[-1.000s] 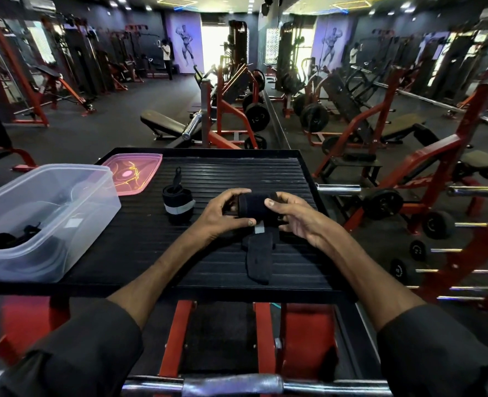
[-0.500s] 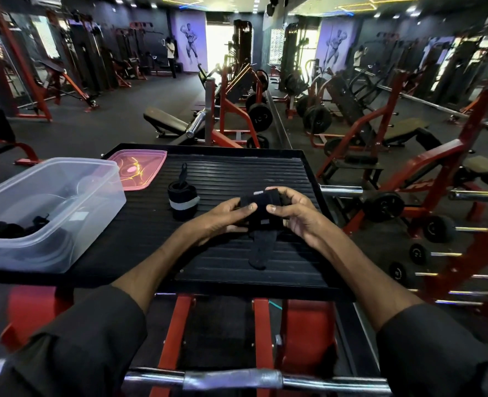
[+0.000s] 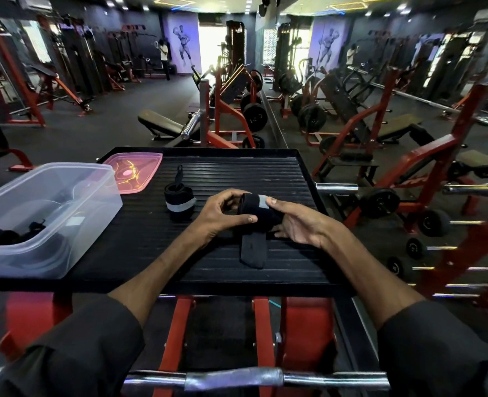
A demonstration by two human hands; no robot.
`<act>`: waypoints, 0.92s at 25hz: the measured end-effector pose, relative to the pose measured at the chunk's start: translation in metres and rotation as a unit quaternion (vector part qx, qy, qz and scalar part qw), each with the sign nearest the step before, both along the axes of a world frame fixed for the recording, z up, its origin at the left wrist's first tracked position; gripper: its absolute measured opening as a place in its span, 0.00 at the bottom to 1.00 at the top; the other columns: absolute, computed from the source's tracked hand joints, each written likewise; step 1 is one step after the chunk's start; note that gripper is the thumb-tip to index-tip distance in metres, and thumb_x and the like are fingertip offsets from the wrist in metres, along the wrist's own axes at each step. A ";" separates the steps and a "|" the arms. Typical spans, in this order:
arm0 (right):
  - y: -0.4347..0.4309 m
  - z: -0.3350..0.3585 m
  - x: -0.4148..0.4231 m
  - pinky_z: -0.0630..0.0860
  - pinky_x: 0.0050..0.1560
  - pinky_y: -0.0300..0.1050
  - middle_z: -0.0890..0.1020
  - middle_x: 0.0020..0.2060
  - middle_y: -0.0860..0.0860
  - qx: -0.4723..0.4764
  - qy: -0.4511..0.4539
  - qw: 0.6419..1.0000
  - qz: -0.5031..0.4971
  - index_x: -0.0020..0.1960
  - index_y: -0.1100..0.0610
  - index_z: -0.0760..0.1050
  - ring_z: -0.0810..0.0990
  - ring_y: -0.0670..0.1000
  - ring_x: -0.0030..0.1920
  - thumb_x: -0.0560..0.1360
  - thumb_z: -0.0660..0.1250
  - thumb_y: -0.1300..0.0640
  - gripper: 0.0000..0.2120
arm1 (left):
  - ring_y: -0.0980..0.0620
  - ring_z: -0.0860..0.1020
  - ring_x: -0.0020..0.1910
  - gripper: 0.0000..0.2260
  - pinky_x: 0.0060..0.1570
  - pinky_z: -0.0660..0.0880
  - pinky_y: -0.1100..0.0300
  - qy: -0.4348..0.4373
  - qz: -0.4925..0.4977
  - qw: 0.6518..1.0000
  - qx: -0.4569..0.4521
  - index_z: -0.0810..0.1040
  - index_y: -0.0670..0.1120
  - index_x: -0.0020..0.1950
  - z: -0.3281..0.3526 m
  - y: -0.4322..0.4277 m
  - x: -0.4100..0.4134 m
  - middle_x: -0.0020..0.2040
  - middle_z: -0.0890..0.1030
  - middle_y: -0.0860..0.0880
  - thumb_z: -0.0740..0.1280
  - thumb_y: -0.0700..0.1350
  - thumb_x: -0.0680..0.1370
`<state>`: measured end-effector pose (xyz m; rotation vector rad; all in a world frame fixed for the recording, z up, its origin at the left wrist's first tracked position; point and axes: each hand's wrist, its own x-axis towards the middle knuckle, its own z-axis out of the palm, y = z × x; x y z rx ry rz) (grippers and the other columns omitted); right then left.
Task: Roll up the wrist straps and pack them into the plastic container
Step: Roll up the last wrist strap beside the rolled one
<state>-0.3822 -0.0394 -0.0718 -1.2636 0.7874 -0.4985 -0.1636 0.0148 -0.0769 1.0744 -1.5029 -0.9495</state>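
**Item 1: wrist strap (image 3: 252, 247), in work.** Black w/ grey band. Upper part wound into a roll, held just above the tabletop (image 3: 237, 173), approx. centre. Unrolled tail hangs down and lies flat on the ribbed surface, pointing toward the person.

**Hands.**
- Left hand (image 3: 222, 216): fingers curled round the roll's left end, thumb across its front.
- Right hand (image 3: 297, 224): more open, palm turned up. Thumb presses the grey band, fingers tucked under the roll, so it pinches the right end.

**Step.** Rolling, part done, judging by the tail left over. Nxt move prob. needs both hands to turn the roll toward the tail, keeping it tight and the edges lined up, then fix the end. Fastener type: can't tell.

**Item 2: rolled strap (image 3: 179, 200).** Finished, stands upright w/ loop sticking up, left of the hands, apart from them. Not yet packed.

**Item 3: plastic container (image 3: 93, 202).** Clear, lid off, at the tabletop's left edge. Dark items (image 3: 5, 236) inside, prob. straps but not certain. Pink lid (image 3: 134, 171) lies flat just behind it.

**Surface.** Black ribbed platform on a red frame, w/ a chrome bar (image 3: 237, 378) across the near foreground.

**Room.** Gym w/ dark floor, red/black machines, benches, plate-loaded bars and wall murals. A person stands far back left.
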 end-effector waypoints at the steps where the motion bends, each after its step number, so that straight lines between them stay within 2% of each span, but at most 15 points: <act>1: 0.000 0.000 0.000 0.71 0.62 0.52 0.83 0.59 0.52 -0.012 -0.003 1.000 -0.013 0.68 0.52 0.76 0.81 0.54 0.59 0.76 0.69 0.44 0.23 | 0.56 0.82 0.55 0.21 0.54 0.78 0.63 0.019 -0.009 1.000 0.017 0.80 0.47 0.59 0.000 0.000 0.000 0.54 0.84 0.51 0.78 0.33 0.69; 3: 0.000 0.000 0.000 0.75 0.57 0.50 0.86 0.55 0.49 -0.037 -0.024 0.997 -0.061 0.63 0.51 0.77 0.83 0.50 0.56 0.75 0.74 0.50 0.18 | 0.53 0.81 0.60 0.24 0.55 0.80 0.58 0.054 -0.053 0.993 0.091 0.77 0.47 0.66 0.001 0.000 0.003 0.60 0.83 0.50 0.75 0.34 0.72; 6: 0.002 0.001 0.002 0.76 0.48 0.44 0.86 0.46 0.44 -0.085 -0.051 0.989 -0.106 0.55 0.49 0.79 0.84 0.45 0.48 0.71 0.76 0.61 0.15 | 0.48 0.77 0.68 0.24 0.65 0.75 0.50 0.048 -0.143 0.967 0.205 0.70 0.47 0.73 -0.001 -0.003 0.006 0.68 0.79 0.48 0.71 0.39 0.78; 10: 0.006 0.001 0.002 0.81 0.50 0.42 0.83 0.50 0.47 -0.168 -0.065 0.976 -0.120 0.56 0.53 0.80 0.83 0.44 0.50 0.67 0.78 0.71 0.23 | 0.40 0.75 0.69 0.24 0.71 0.69 0.44 0.083 -0.178 0.949 0.246 0.70 0.45 0.74 0.004 -0.007 0.007 0.69 0.78 0.40 0.68 0.49 0.79; 13: 0.007 0.002 0.005 0.82 0.53 0.43 0.80 0.56 0.50 -0.236 -0.032 0.963 -0.124 0.55 0.54 0.78 0.80 0.45 0.55 0.63 0.78 0.76 0.27 | 0.43 0.81 0.63 0.22 0.67 0.74 0.40 0.048 -0.087 0.977 0.188 0.73 0.49 0.70 0.002 -0.003 0.001 0.63 0.82 0.43 0.73 0.48 0.77; 15: 0.003 0.003 0.004 0.81 0.53 0.46 0.79 0.61 0.52 -0.167 -0.078 0.979 -0.087 0.57 0.53 0.77 0.79 0.50 0.59 0.63 0.75 0.78 0.30 | 0.45 0.82 0.60 0.23 0.64 0.76 0.41 0.051 -0.042 0.988 0.140 0.75 0.50 0.67 -0.001 0.000 -0.004 0.61 0.83 0.43 0.77 0.44 0.74; 17: 0.001 0.008 0.000 0.76 0.56 0.51 0.79 0.62 0.50 -0.055 -0.112 0.991 -0.045 0.63 0.48 0.77 0.79 0.51 0.59 0.66 0.73 0.71 0.30 | 0.46 0.81 0.61 0.26 0.63 0.78 0.47 0.049 -0.043 0.993 0.096 0.76 0.49 0.66 -0.002 0.000 -0.003 0.61 0.83 0.42 0.79 0.38 0.71; 19: 0.000 0.009 -0.003 0.71 0.60 0.53 0.82 0.59 0.48 -0.009 -0.081 0.996 -0.026 0.63 0.46 0.77 0.80 0.51 0.58 0.68 0.73 0.64 0.26 | 0.51 0.80 0.62 0.28 0.61 0.78 0.56 0.005 -0.041 0.998 0.050 0.77 0.49 0.65 0.003 -0.001 0.000 0.62 0.81 0.46 0.79 0.34 0.68; 21: 0.001 0.007 -0.002 0.72 0.59 0.51 0.84 0.53 0.48 -0.008 -0.049 0.998 -0.024 0.58 0.48 0.78 0.81 0.49 0.55 0.67 0.73 0.62 0.21 | 0.59 0.79 0.62 0.29 0.59 0.77 0.63 -0.030 -0.033 0.999 0.021 0.77 0.50 0.63 0.006 -0.002 -0.001 0.63 0.79 0.52 0.79 0.30 0.66; 23: 0.002 0.006 0.002 0.73 0.56 0.49 0.85 0.48 0.47 -0.019 -0.040 0.998 -0.047 0.58 0.49 0.78 0.82 0.48 0.52 0.65 0.74 0.62 0.22 | 0.63 0.77 0.61 0.30 0.57 0.76 0.65 -0.045 -0.020 0.999 0.008 0.76 0.51 0.63 0.006 -0.004 -0.002 0.64 0.77 0.54 0.78 0.29 0.66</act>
